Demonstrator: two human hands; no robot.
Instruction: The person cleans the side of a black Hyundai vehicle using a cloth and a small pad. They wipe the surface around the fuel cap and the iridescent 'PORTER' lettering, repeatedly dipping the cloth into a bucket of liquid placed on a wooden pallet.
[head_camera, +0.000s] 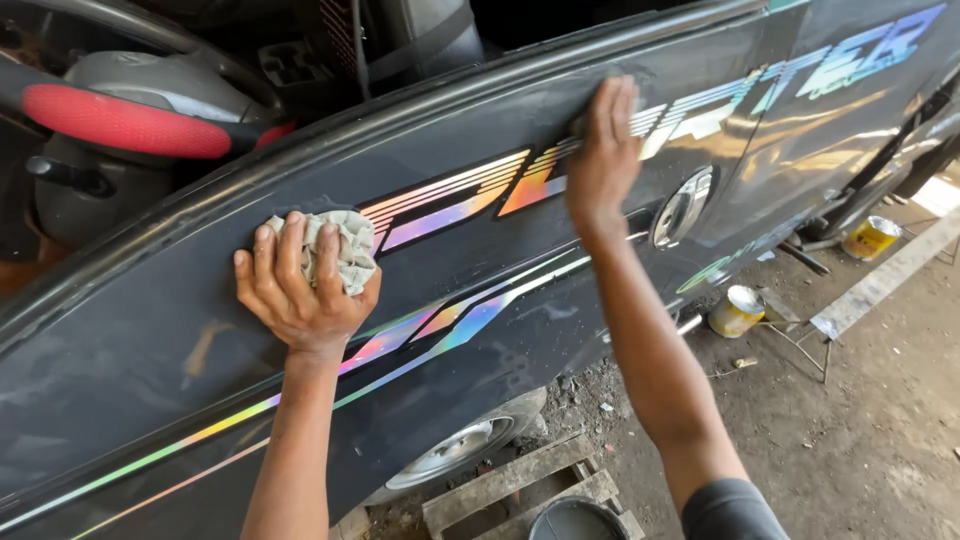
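Note:
A dark grey car door panel (180, 330) with rainbow-sheen stripes and lettering (450, 200) fills the view. My left hand (295, 290) presses a crumpled beige cloth (345, 245) flat against the panel, fingers closed over it. My right hand (603, 150) lies further right with fingers together, pressed on the panel over the shiny decal; something small and dark seems to be under its fingers, but I cannot tell what. A chrome door handle (683, 207) sits just right of my right wrist.
Through the window opening I see a steering wheel with a red grip (125, 122). Below are a wheel rim (455, 452), a wooden pallet (520, 485), a dark bucket (575, 520), and two tins (735, 310) (872, 237) on the dirty concrete floor.

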